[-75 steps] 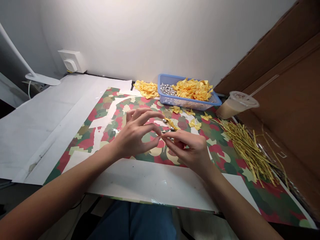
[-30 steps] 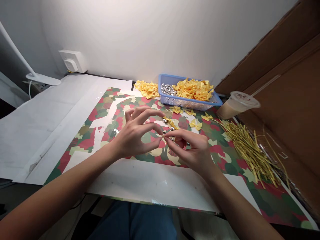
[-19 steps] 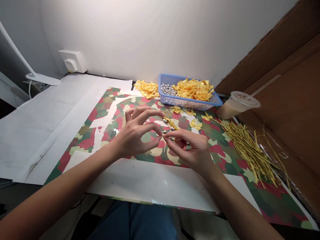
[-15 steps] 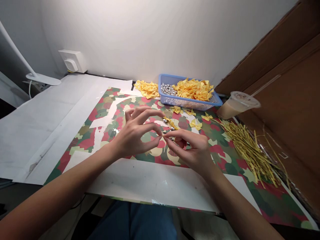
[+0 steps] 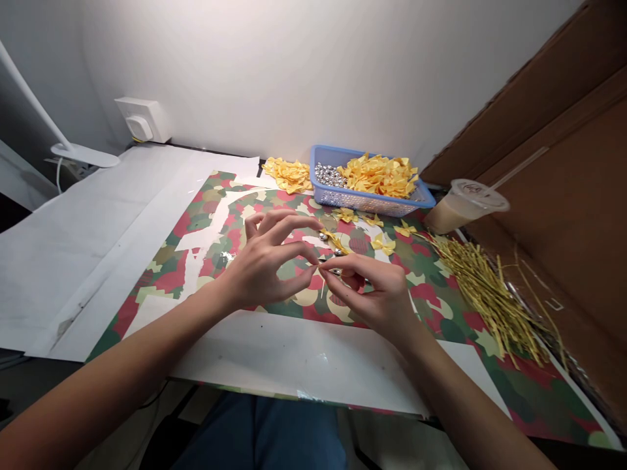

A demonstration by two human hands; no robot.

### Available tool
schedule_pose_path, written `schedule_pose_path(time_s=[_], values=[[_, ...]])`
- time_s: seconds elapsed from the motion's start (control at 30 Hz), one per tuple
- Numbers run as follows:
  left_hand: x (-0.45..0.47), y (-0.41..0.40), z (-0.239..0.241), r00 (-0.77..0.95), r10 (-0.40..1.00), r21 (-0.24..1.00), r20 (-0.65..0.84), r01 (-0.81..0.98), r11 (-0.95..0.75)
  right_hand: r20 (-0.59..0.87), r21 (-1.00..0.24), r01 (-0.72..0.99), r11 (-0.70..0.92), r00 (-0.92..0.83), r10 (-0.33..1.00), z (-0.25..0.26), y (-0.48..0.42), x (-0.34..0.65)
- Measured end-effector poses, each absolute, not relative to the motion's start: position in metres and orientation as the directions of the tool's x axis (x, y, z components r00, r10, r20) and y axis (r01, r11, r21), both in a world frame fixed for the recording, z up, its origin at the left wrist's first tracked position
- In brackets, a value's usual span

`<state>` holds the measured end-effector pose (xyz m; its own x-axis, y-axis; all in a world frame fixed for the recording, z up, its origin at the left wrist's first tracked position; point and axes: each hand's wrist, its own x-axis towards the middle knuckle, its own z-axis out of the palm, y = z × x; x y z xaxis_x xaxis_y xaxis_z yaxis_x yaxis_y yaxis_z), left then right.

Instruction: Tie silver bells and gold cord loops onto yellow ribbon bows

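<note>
Over the patterned sheet, my left hand (image 5: 262,264) and my right hand (image 5: 375,287) meet fingertip to fingertip. Thumb and index finger of each are pinched together on a thin cord (image 5: 322,288), whose loose end hangs below them. The other left fingers are raised and curved; those on the right are curled in. Just behind the fingertips is a yellow ribbon bow (image 5: 336,241) with small silver bells (image 5: 323,237) beside it. The right fingers partly cover another bell, and the knot or join between the fingertips is too small to make out.
A blue basket (image 5: 318,189) holds silver bells and yellow bows by the wall. More bows (image 5: 289,175) are piled left of it, and several lie in front. At right are a bundle of gold cords (image 5: 490,294), a lidded drink cup (image 5: 460,205) and cardboard (image 5: 563,196).
Almost nothing differs. Both hands keep the same pinch in the same place, with only a very slight shift of the right fingertips.
</note>
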<state>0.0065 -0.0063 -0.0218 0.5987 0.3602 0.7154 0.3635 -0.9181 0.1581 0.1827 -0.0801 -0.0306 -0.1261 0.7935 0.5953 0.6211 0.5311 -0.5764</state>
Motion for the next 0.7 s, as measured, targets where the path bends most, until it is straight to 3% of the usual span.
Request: schedule_pose_path(time_s=[0.23, 0.5, 0.7], values=[[0.0063, -0.0075, -0.0214, 0.602, 0.314, 0.094, 0.734, 0.368, -0.925, 0.609, -0.558, 0.632, 0.538, -0.128, 0.783, -0.0301, -0.0809, 0.1826], [0.0058, -0.0072, -0.0233, 0.619, 0.178, -0.075, 0.765, 0.360, -0.930, 0.598, -0.567, 0.629, 0.532, -0.130, 0.791, -0.0316, -0.0799, 0.1822], [0.0059, -0.0086, -0.0233, 0.619, 0.180, -0.109, 0.764, 0.398, -0.911, 0.582, -0.586, 0.624, 0.517, -0.120, 0.805, -0.0321, -0.0796, 0.1824]])
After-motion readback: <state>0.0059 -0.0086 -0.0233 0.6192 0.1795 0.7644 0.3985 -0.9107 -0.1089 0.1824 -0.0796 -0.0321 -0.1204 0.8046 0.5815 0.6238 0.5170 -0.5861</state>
